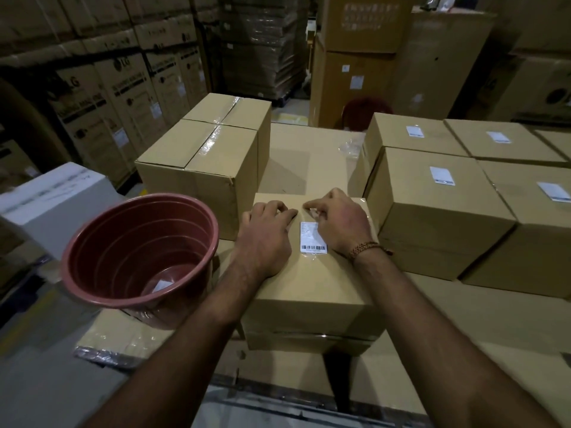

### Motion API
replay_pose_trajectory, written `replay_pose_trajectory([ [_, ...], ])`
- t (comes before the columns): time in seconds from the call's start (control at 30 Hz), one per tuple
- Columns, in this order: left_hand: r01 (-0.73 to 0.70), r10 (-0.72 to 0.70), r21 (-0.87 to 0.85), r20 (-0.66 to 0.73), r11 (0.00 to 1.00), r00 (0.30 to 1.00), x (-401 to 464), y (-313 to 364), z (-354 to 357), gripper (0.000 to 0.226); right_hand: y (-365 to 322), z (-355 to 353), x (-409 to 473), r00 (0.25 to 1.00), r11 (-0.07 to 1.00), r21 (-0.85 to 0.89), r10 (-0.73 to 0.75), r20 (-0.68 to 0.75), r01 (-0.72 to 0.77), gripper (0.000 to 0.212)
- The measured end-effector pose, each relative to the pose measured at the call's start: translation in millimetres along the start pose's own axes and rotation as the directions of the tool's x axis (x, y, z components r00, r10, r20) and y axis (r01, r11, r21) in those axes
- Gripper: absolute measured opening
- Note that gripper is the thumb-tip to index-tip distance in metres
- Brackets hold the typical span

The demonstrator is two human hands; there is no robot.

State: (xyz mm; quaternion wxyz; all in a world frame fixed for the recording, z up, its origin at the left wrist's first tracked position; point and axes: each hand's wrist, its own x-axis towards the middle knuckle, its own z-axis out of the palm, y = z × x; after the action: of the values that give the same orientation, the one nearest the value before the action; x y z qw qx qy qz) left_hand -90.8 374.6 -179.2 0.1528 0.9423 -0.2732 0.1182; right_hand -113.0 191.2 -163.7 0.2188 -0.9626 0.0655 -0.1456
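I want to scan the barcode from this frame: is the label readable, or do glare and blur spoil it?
Head view: dim, warm light; the label on the nearest box shows its bars, but the small print is unreadable; glare streaks the taped carton behind, straight edges bow near the borders, and the white box at far left is smeared.

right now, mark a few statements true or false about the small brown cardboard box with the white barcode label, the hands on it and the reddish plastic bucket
1. The left hand and the right hand both rest on the small brown cardboard box. True.
2. The reddish plastic bucket stands to the right of that box. False: it stands to its left.
3. A white paper slip lies inside the bucket. True.
4. The beaded bracelet is on the left wrist. False: it is on the right wrist.
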Motion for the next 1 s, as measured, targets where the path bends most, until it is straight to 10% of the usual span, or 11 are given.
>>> replay_pose_trajectory([
  [0.53, 0.0, 0.0, 0.0, -0.012, 1.0, 1.0, -4.0, 2.6, 0.6, 0.045, 4.9, 5.4, -5.6, 0.992, 0.999, 0.032, -0.033, -0.121, 0.037, 0.033],
  [1.0, 0.019, -0.02, -0.009, -0.018, 1.0, 1.0, -2.5, 0.9, 1.2, 0.043, 11.8, -12.7, 26.4, 0.988, 0.993, 0.042, -0.116, 0.097, 0.112, 0.017],
])
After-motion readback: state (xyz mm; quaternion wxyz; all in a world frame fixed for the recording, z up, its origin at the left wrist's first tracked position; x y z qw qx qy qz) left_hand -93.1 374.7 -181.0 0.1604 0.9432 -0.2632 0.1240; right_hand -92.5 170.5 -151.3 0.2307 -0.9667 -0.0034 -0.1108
